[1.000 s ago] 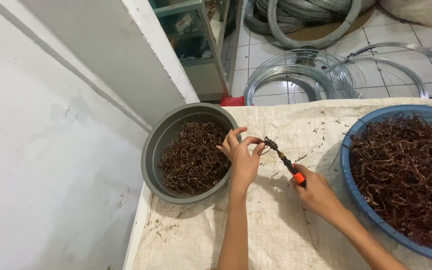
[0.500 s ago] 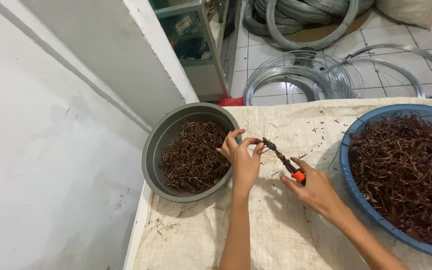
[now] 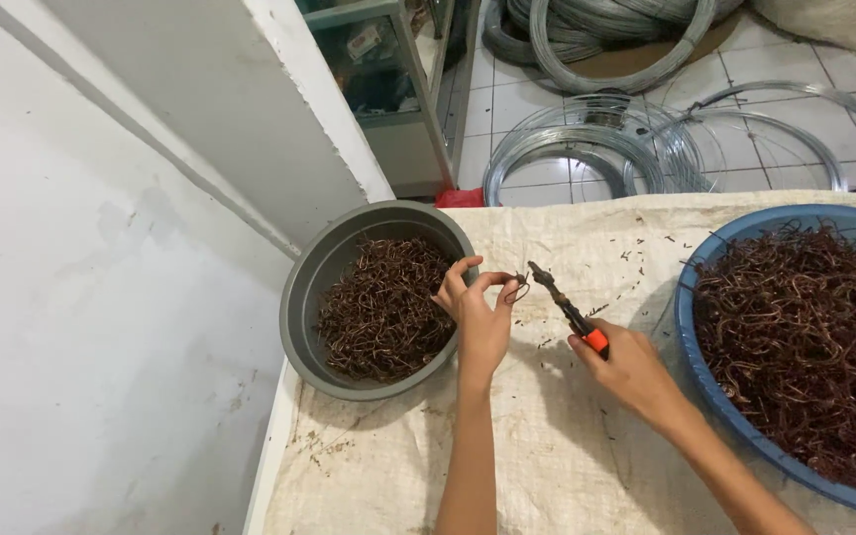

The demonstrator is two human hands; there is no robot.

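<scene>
Surface (image 3: 567, 466): covered w/ pale woven sacking; small dark bits scattered near its far edge.

Left hand (image 3: 478, 317): over surface just right of grey bowl; thumb and forefinger pressed together, pinching a small bent wire piece (image 3: 517, 289); other fingers curled loose. Wire piece is in the air, not touching surface.

Right hand (image 3: 631, 372): mid-surface, fingers wrapped round handles of pliers (image 3: 565, 307), orange grip showing at the fist. Pliers tip points toward wire piece, just beside it; cannot tell if touching, or if nose is apart.

Grey bowl (image 3: 299, 297): at left edge of surface, part-filled w/ brown wire pieces.

Blue basin (image 3: 705, 396): at right edge, heaped w/ tangled brown wire, partly cut off by frame.

Floor (image 3: 745, 59) beyond far edge: tiled, w/ coils (image 3: 587, 149) of silver wire. Glass cabinet (image 3: 388, 89) far left, by white wall (image 3: 71, 297).
</scene>
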